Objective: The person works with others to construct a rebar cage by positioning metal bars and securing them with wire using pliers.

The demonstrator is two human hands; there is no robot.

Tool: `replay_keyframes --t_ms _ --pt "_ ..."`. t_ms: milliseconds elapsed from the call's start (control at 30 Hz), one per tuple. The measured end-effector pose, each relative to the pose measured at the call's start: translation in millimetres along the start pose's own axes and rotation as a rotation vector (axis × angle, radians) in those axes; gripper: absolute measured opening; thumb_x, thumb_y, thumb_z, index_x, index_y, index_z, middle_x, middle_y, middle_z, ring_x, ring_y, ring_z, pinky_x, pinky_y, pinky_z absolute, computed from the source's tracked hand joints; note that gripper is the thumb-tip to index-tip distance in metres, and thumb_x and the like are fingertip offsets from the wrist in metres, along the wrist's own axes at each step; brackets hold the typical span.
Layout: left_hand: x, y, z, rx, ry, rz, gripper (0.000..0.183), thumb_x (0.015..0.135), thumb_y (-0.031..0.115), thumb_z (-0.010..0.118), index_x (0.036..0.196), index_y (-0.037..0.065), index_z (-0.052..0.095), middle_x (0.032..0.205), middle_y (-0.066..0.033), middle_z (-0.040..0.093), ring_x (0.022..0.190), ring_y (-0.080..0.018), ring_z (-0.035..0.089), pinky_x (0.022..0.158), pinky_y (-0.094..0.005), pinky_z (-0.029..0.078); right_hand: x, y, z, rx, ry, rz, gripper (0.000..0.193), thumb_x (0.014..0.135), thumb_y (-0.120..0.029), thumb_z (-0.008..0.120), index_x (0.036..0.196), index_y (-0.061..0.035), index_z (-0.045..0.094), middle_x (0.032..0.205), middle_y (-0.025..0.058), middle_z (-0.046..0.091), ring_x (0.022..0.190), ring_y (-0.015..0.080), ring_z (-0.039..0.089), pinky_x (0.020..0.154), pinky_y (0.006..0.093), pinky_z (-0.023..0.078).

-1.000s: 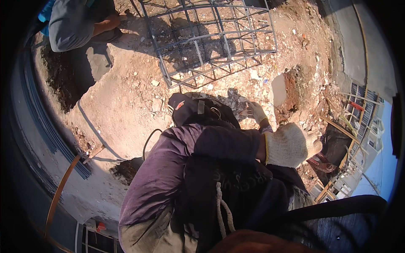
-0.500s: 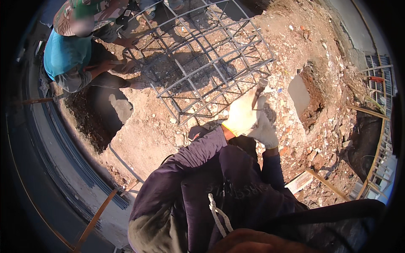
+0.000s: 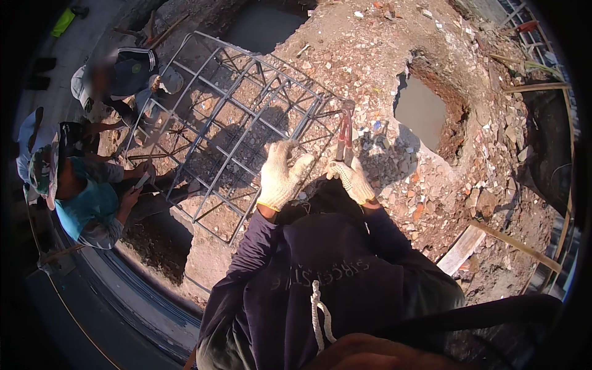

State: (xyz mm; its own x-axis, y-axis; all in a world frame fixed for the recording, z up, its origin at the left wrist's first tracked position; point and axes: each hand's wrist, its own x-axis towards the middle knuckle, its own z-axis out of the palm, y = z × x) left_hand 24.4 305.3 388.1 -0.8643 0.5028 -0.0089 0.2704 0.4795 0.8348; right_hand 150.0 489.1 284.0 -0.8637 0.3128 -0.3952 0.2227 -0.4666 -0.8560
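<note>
My right hand (image 3: 353, 180), in a cream knit glove, is closed around the handles of red-handled pincers (image 3: 345, 131). Their dark jaws point away from me, beside the cage's right corner. My left hand (image 3: 279, 177), gloved alike, is raised at the near edge of a rebar cage (image 3: 229, 161). Its thumb stands apart from the fingers, and I see nothing in its grasp; whether it touches the bars I cannot tell. The cage, a grid of grey steel bars, lies over rubble ground.
Left of the cage crouch a person in a teal shirt (image 3: 86, 197) and another in a dark jacket (image 3: 132, 71). Pits with grey bottoms open at the right (image 3: 421, 114) and far side (image 3: 262, 28). A board (image 3: 461, 251) lies at lower right.
My hands, overlapping before, are now apart, the left one further left. The pincers show more fully. The view has turned, shifting the cage and people leftward, and more people are visible.
</note>
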Motion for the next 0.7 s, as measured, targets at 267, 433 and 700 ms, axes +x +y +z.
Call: replay_keyframes --t_ms 267,433,700 --pt "118 48 19 -0.274 0.064 -0.1 0.042 0.093 0.025 0.072 0.128 0.003 0.063 0.102 -0.0101 0.064 0.086 -0.019 0.062 0.078 -0.0325 0.051 66 -122 -77 -0.273 -0.163 0.113 0.031 0.098 -0.008 0.065 0.128 -0.002 0.057 0.11 0.0049 0.063 0.096 0.0124 0.061 0.083 0.0272 0.051" --pt "206 42 56 -0.256 -0.025 0.043 0.033 0.095 0.02 0.066 0.121 0.0 0.066 0.099 -0.0125 0.064 0.09 -0.0226 0.063 0.08 -0.0341 0.05 125 -114 -117 -0.521 -0.262 0.075 0.048 0.098 -0.003 0.063 0.143 -0.004 0.046 0.13 0.0023 0.058 0.113 0.0096 0.056 0.093 0.0255 0.049" --pt "325 7 102 -0.168 0.137 -0.003 0.017 0.091 0.018 0.064 0.102 0.006 0.069 0.092 -0.0157 0.061 0.088 -0.0378 0.063 0.076 -0.0435 0.051 238 -241 -87 -0.995 -0.401 0.099 0.073 0.096 -0.01 0.063 0.158 -0.0065 0.025 0.147 0.0201 0.05 0.137 0.0263 0.047 0.112 0.039 0.039"
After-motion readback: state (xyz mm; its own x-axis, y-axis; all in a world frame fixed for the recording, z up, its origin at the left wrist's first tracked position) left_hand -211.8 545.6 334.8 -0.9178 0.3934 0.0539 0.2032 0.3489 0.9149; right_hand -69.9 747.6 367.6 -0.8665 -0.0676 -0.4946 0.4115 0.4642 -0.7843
